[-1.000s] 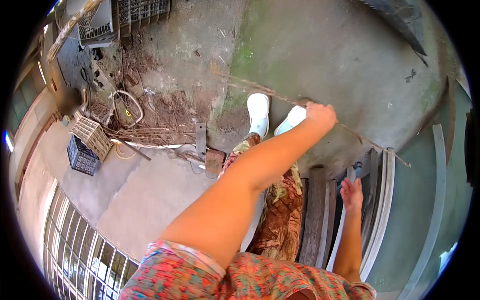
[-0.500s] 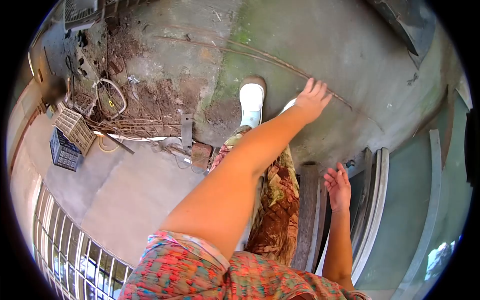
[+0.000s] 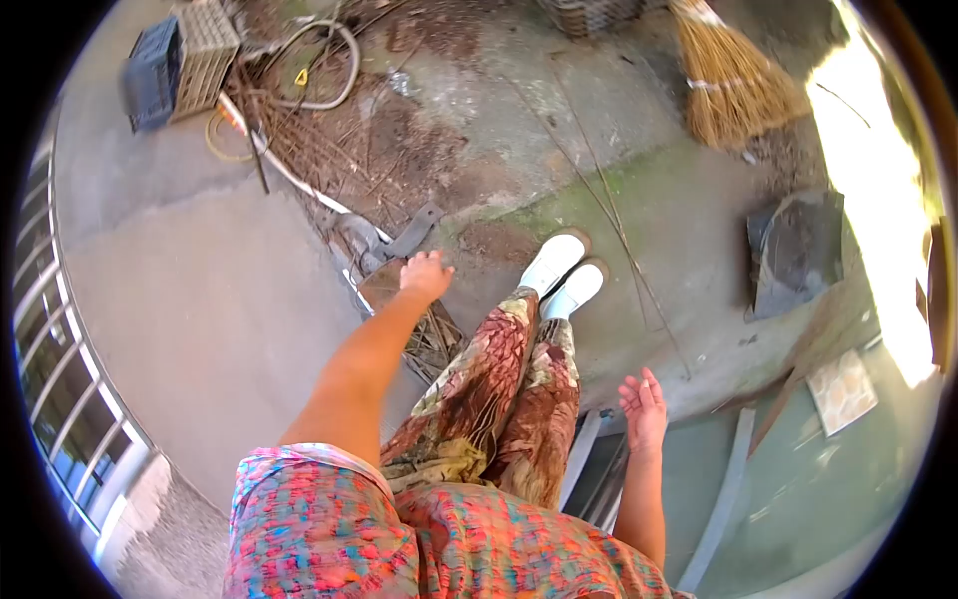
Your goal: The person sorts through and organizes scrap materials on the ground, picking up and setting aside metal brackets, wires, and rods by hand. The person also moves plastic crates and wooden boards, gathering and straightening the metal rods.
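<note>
My left hand is held out over the dirt strip, back up, fingers loosely bent, with nothing seen in them. Beneath and beside it lie a brownish slab, a grey flat metal piece and a heap of dry twigs; I see no contact. At my right side, my right hand is open, palm partly upward and fingers slightly curled, holding nothing. Long thin sticks lie on the mossy concrete beyond my white shoes.
A straw broom lies at the upper right, above a black dustpan-like scoop. Blue and beige crates stand upper left near a looped hose. Left is a white railing; lower right, a greenish panel.
The view has turned rightward, bringing in the broom and scoop. My left hand has swung from above the long sticks to the slab and twigs. My right hand stays low at my side.
</note>
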`<state>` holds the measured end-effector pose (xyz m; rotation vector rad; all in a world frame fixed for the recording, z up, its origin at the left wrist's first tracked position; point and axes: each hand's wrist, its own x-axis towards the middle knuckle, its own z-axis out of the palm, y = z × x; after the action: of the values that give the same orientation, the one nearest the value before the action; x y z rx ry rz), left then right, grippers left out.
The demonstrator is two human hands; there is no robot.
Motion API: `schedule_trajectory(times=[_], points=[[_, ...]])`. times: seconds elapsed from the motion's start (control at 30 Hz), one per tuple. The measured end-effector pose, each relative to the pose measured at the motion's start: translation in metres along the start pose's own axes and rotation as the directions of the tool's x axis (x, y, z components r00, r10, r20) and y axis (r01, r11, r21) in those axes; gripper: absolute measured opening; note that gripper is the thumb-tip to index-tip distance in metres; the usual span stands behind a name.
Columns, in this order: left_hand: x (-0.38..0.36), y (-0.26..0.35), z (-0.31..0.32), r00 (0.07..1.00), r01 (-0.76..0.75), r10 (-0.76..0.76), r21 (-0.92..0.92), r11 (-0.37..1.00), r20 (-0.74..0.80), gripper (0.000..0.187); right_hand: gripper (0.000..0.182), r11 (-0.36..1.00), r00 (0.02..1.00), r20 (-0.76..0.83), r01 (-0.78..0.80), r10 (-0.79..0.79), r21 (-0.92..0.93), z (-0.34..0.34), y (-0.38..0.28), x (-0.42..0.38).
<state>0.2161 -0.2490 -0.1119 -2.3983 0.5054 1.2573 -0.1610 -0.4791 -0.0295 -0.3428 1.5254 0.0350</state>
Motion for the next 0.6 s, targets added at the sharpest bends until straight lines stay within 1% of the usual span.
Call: schedule_trajectory(times=[0.03, 0.07, 0.13, 0.23, 0.27, 0.3, 0.33, 0.37, 0.4, 0.43, 0.47, 0.5, 0.53, 0.57, 0.6], points=[[-0.008, -0.023, 0.001, 0.998, 0.061, -0.063, -0.084, 0.995, -0.026, 0.046, 0.035, 0.999, 1.0, 0.024, 0.02, -0.019, -0.05, 0.007, -0.006, -0.005], [-0.015, -0.045, 0.006, 0.996, 0.072, -0.077, -0.126, 0.989, -0.036, 0.046, 0.035, 0.995, 0.999, 0.041, 0.036, -0.033, -0.089, 0.018, -0.015, -0.014], [-0.03, -0.079, 0.013, 0.988, 0.082, -0.116, -0.285, 0.955, -0.101, 0.044, 0.034, 0.984, 0.996, 0.056, 0.075, -0.067, -0.164, 0.035, -0.037, -0.032], [-0.058, -0.109, 0.005, 0.984, 0.072, -0.132, -0.418, 0.906, -0.118, 0.043, 0.034, 0.95, 0.992, 0.05, 0.129, -0.12, -0.284, 0.062, -0.07, -0.059], [-0.066, -0.116, 0.001, 0.978, 0.051, -0.133, -0.433, 0.9, -0.162, 0.042, 0.035, 0.934, 0.99, 0.037, 0.14, -0.135, -0.328, 0.071, -0.08, -0.066], [-0.068, -0.125, 0.006, 0.977, 0.046, -0.136, -0.462, 0.886, -0.164, 0.042, 0.035, 0.923, 0.987, 0.041, 0.16, -0.155, -0.351, 0.08, -0.089, -0.07], [-0.065, -0.135, 0.013, 0.976, 0.075, -0.164, -0.488, 0.87, -0.141, 0.041, 0.031, 0.907, 0.985, 0.018, 0.165, -0.171, -0.387, 0.091, -0.097, -0.07], [-0.067, -0.137, 0.006, 0.975, 0.112, -0.192, -0.506, 0.855, -0.108, 0.04, 0.028, 0.893, 0.984, -0.008, 0.157, -0.177, -0.422, 0.102, -0.109, -0.07], [-0.07, -0.142, 0.004, 0.975, 0.137, -0.209, -0.522, 0.842, -0.081, 0.038, 0.028, 0.882, 0.98, 0.0, 0.177, -0.197, -0.437, 0.111, -0.114, -0.073], [-0.075, -0.146, -0.004, 0.972, 0.168, -0.228, -0.536, 0.827, -0.048, 0.037, 0.024, 0.881, 0.985, -0.017, 0.148, -0.174, -0.449, 0.122, -0.12, -0.074], [-0.075, -0.148, -0.001, 0.971, 0.164, -0.234, -0.559, 0.813, -0.055, 0.037, 0.022, 0.88, 0.987, -0.03, 0.124, -0.155, -0.458, 0.136, -0.128, -0.073], [-0.069, -0.155, 0.0, 0.973, 0.18, -0.231, -0.581, 0.794, -0.015, 0.035, 0.022, 0.871, 0.985, -0.024, 0.14, -0.171, -0.47, 0.16, -0.139, -0.075], [-0.058, -0.163, -0.008, 0.974, 0.197, -0.223, -0.599, 0.776, 0.031, 0.035, 0.021, 0.843, 0.986, 0.032, 0.158, -0.165, -0.514, 0.186, -0.149, -0.08], [-0.041, -0.172, -0.019, 0.975, 0.194, -0.218, -0.612, 0.767, 0.037, 0.035, 0.021, 0.813, 0.985, 0.083, 0.172, -0.152, -0.557, 0.214, -0.157, -0.084], [-0.033, -0.183, -0.031, 0.98, 0.2, -0.175, -0.583, 0.787, 0.099, 0.034, 0.017, 0.752, 0.983, 0.048, 0.168, -0.179, -0.638, 0.246, -0.16, -0.093]])
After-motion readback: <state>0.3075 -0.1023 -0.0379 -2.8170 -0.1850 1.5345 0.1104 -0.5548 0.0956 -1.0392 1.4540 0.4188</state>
